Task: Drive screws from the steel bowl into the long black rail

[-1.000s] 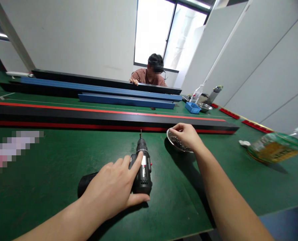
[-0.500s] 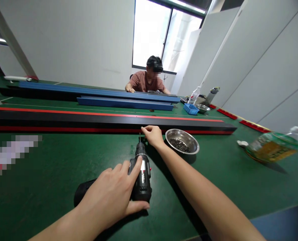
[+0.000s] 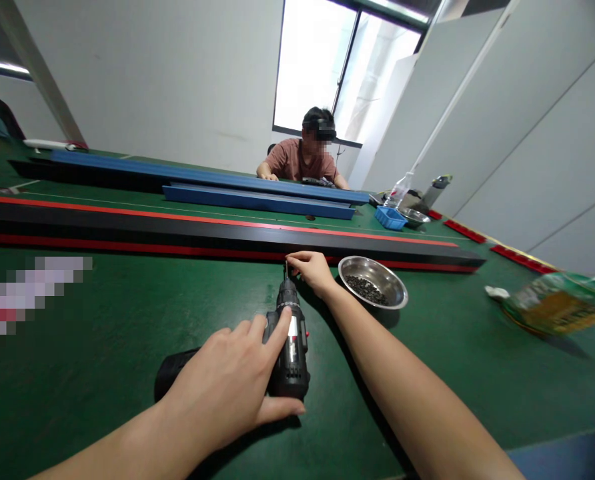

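A black cordless drill lies on its side on the green table, its bit pointing at a long black and red rail. My left hand is wrapped round the drill's grip, forefinger along the body. My right hand is pinched at the bit's tip, right at the rail's red lower edge; what it pinches is too small to make out. A steel bowl of small dark screws stands just right of that hand.
Blue rails lie farther back, where another person sits at the table. At the far right are a blue tray, a second bowl and bottles. A plastic bottle lies on its side at right.
My right hand left the screw bowl and moved left to the drill bit's tip by the rail. The left hand kept hold of the drill.
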`<state>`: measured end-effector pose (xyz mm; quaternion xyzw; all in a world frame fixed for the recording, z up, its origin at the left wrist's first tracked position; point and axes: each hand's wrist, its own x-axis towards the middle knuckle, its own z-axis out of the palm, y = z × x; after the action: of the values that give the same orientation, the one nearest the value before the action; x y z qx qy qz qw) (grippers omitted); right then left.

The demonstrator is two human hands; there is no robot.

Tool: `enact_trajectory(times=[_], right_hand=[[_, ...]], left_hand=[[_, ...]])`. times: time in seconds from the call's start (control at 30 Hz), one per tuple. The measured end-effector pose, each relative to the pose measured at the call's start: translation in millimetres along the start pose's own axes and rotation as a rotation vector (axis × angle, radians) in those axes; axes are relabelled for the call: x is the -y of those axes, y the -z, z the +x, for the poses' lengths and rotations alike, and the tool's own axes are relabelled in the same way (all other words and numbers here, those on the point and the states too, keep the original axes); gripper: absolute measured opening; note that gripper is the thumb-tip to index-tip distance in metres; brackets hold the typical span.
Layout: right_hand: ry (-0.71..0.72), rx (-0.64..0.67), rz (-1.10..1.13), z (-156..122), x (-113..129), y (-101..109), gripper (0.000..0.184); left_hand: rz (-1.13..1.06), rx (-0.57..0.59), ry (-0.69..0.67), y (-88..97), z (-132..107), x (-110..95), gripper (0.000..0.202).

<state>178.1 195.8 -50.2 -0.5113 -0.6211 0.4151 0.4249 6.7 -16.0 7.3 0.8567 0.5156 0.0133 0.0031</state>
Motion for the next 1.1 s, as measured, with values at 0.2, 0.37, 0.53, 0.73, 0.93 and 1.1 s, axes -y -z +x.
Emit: enact_trajectory(times=[0.2,0.37,0.53,0.73,0.93,1.1], right_hand=[[-0.041,0.001,0.058,-1.0,3.0,1.1,0.02],[-0.051,0.017,0.029,0.3,2.7,-0.5,0.017],[-0.026,0.027,-0.027,0.2,1.0,-1.1,0.018],[-0.021,0.006,-0.028,1.3,-0.2,-1.9,0.018],[-0.021,0.018,-0.014,3.7,1.3,-2.6,0.017],[-0.036,0.038,-0.043,3.8,3.2,-2.8,0.015]], left_hand=[[0.01,0.006,0.0,0.2,0.4,0.9,0.107],[0.011,-0.004,-0.006,-0.4,-0.4,0.8,0.106],[0.001,-0.002,-0.008,0.5,0.4,0.9,0.105],[0.004,-0.002,-0.009,0.7,-0.5,0.5,0.106],[0.008,-0.006,-0.01,0.3,-0.1,1.0,0.107],[0.005,0.009,-0.006,1.0,-0.1,1.3,0.105]])
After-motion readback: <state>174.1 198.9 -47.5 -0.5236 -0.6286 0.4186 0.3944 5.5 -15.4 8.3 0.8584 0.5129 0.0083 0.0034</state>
